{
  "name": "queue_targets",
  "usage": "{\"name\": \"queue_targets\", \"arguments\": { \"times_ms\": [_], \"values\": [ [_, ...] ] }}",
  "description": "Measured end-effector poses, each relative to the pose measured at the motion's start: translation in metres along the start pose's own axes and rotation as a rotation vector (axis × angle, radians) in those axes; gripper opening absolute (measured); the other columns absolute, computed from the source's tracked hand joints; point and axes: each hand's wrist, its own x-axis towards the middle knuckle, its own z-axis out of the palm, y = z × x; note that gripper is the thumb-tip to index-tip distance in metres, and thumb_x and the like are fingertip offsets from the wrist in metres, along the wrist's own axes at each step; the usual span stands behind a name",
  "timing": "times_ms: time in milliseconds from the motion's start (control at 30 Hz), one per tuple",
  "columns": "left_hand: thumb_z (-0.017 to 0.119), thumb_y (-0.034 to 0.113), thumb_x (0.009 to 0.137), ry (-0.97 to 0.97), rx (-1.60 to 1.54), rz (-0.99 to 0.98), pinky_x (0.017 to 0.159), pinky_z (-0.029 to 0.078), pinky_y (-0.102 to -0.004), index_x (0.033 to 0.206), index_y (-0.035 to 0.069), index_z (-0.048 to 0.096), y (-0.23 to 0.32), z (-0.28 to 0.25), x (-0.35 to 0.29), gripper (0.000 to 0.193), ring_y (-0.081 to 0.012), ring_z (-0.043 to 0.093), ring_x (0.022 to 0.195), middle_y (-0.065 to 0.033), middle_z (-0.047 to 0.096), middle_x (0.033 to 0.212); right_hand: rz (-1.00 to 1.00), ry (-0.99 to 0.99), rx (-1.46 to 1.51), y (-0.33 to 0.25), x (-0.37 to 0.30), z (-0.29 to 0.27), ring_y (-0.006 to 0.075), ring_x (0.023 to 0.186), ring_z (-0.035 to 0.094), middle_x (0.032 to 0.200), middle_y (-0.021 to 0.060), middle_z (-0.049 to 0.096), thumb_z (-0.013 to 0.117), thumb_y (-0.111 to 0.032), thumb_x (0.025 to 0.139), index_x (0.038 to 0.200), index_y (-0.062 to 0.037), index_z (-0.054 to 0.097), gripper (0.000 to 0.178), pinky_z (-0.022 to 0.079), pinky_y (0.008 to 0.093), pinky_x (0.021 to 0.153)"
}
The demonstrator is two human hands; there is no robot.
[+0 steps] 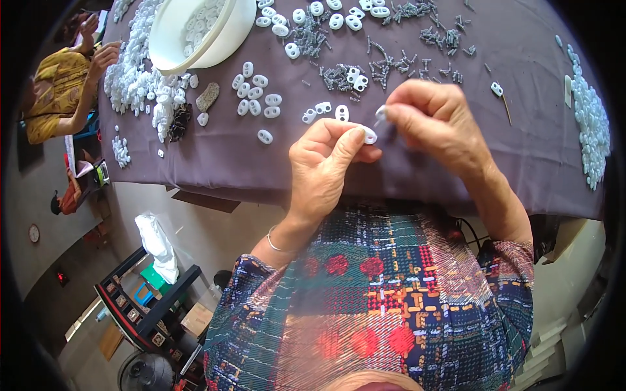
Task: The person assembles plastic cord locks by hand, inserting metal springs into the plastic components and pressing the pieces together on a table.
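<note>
Close to the table's front edge, my left hand [325,159] pinches a white oval cord lock [370,135] between thumb and fingers. My right hand [435,120] is just to its right, thumb and fingertips closed on a small white plastic piece [381,112]; its exact shape is blurred. The two pieces are apart. Just beyond my left hand lie a few loose cord locks [342,113]. Small metal springs [339,77] are heaped farther back, with a pair of cord locks [357,79] on them.
A white tub [202,32] of cord locks stands at the back left, beside a big pile of white pieces [134,72]. Pale plastic parts [590,124] line the right edge. A thin stick [506,107] lies nearer. Another person [62,91] works at the far left.
</note>
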Motion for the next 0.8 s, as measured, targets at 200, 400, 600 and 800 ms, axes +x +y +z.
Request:
{"name": "queue_targets", "arguments": {
  "times_ms": [200,400,600,800],
  "values": [
    [0.055,0.009,0.089,-0.003,-0.055,-0.036,0.066,0.054,-0.0282,0.091,-0.003,0.056,0.0047,0.0001,0.0002,0.012,-0.018,0.065,0.07,-0.0123,0.063,0.087,0.097,0.038,0.166,-0.0025,0.0028,-0.0035,0.0018,0.042,0.036,0.054,-0.0031,0.047,0.06,-0.016,0.086,0.083,-0.001,0.059,0.015,0.023,0.0183,0.037],
    [0.054,0.007,0.088,0.005,-0.072,-0.039,0.062,0.054,-0.0267,0.098,-0.004,0.055,0.0079,0.0,0.0002,0.014,-0.0173,0.064,0.068,-0.0129,0.063,0.088,0.135,0.019,0.21,-0.0047,0.0021,0.0003,0.0019,0.042,0.036,0.054,-0.0025,0.047,0.061,-0.017,0.085,0.084,-0.0011,0.058,0.016,0.023,0.0178,0.036],
    [0.056,0.009,0.088,-0.021,-0.093,-0.064,0.054,0.048,-0.0206,0.1,-0.003,0.057,0.0085,0.0006,0.0023,0.017,-0.0112,0.059,0.061,-0.0082,0.061,0.081,0.106,-0.013,0.219,0.0012,0.0014,0.0022,0.0016,0.042,0.035,0.054,-0.004,0.045,0.06,-0.016,0.087,0.085,-0.0009,0.058,0.015,0.022,0.0178,0.036],
    [0.059,0.011,0.087,0.01,0.066,0.006,0.043,0.032,-0.0165,0.093,-0.001,0.061,0.0089,0.0054,-0.0002,0.013,-0.0043,0.045,0.049,-0.0019,0.056,0.067,0.069,-0.057,0.105,-0.0005,-0.0009,0.0059,0.0006,0.045,0.036,0.056,-0.0053,0.045,0.059,-0.017,0.088,0.086,-0.0011,0.057,0.016,0.024,0.0173,0.039]
  ]
}}
